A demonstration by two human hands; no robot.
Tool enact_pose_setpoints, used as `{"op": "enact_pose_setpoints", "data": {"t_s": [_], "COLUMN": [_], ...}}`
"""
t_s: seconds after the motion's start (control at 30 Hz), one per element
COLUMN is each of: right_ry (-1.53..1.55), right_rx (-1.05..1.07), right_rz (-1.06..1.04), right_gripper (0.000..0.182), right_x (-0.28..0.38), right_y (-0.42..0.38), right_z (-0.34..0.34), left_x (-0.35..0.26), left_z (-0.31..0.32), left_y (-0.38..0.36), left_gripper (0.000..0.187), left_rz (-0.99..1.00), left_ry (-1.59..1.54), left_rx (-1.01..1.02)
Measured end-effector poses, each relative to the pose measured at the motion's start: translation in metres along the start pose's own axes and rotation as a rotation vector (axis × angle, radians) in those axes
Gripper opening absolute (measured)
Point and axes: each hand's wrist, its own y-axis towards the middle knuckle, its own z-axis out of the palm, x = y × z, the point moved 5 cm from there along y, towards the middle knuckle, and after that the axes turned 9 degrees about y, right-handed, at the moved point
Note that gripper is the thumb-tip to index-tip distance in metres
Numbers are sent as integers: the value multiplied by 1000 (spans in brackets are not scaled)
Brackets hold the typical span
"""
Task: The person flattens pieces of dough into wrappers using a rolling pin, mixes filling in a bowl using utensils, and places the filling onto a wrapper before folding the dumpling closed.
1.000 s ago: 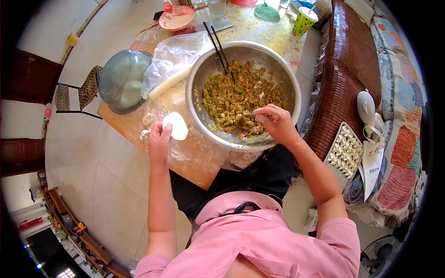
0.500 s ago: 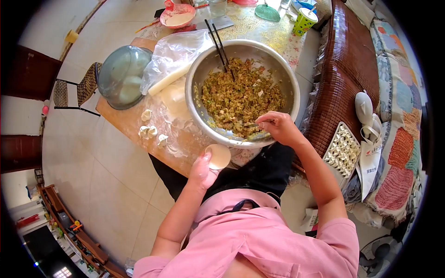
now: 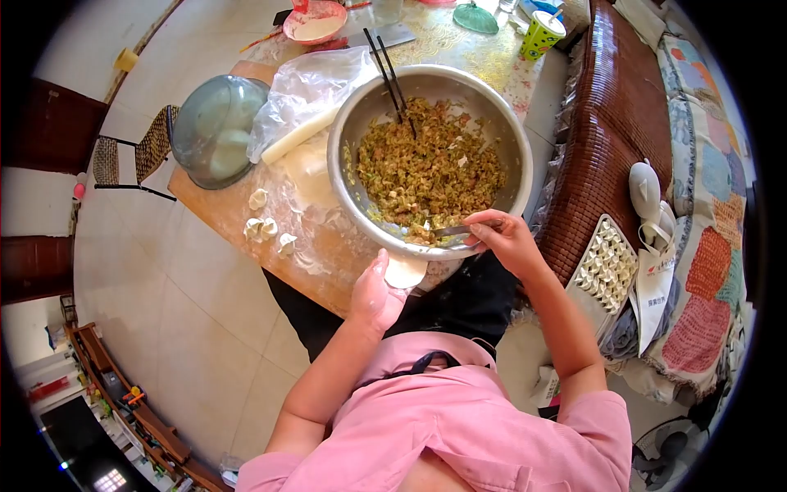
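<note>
My left hand (image 3: 379,297) holds a round dumpling wrapper (image 3: 406,271) just below the near rim of a large metal bowl (image 3: 338,156). Chopped filling (image 3: 434,164) fills much of that bowl, and black chopsticks (image 3: 384,75) stand in it, leaning on the far side. In my right hand (image 3: 502,239), pinched by the handle, is a small metal spoon (image 3: 451,230). Its tip is in the filling near the bowl's front edge, and some filling covers it. Left of the bowl, several small dumplings (image 3: 261,229) lie on a floured wooden board (image 3: 209,215).
A clear plastic bag (image 3: 307,98) and a rolling pin (image 3: 299,138) lie beside the bowl. A dark translucent cover (image 3: 215,115) stands over pale lumps at the board's left. To the right, a tray of dumplings (image 3: 605,266) rests on the brown sofa (image 3: 602,131). A green cup (image 3: 541,37) stands behind.
My left hand has brought the wrapper right and up, under the bowl's rim. My right hand has shifted slightly right and down, with the spoon now showing more clearly.
</note>
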Motion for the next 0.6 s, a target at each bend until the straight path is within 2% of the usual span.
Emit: {"op": "enact_pose_setpoints", "data": {"t_s": [0.1, 0.17, 0.2, 0.23, 0.3, 0.33, 0.43, 0.57, 0.6], "right_ry": [143, 106, -2, -1, -500, -489, -629, -572, -507], "right_rx": [-38, -61, -49, -47, -9, 24, 162, 123, 53], "right_rz": [-45, -191, -297, -295, -652, -669, -888, -913, -835], "right_gripper": [17, 17, 15, 15, 15, 24, 26, 24, 23], "right_x": [-9, -12, -7, -6, 15, 8, 1, -4, -3], "right_y": [-13, -24, -32, -39, -61, -69, -86, -94, -95], "right_z": [2, 7, 13, 17, 37, 43, 63, 58, 53], "left_x": [-1, -4, -6, -5, -4, -4, -7, -13, -13], "left_z": [8, 15, 16, 13, 10, 11, 17, 19, 18], "left_y": [-2, -6, -7, -6, -1, -2, -7, -10, -9], "left_gripper": [40, 41, 41, 41, 41, 41, 41, 44, 43], "left_rz": [-31, -32, -35, -34, -32, -35, -56, -26, -30], "left_ry": [-27, -21, -14, -15, -37, -38, -72, -56, -71], "left_rx": [37, 21, 6, 3, 43, 42, 36, 28, 77]}}
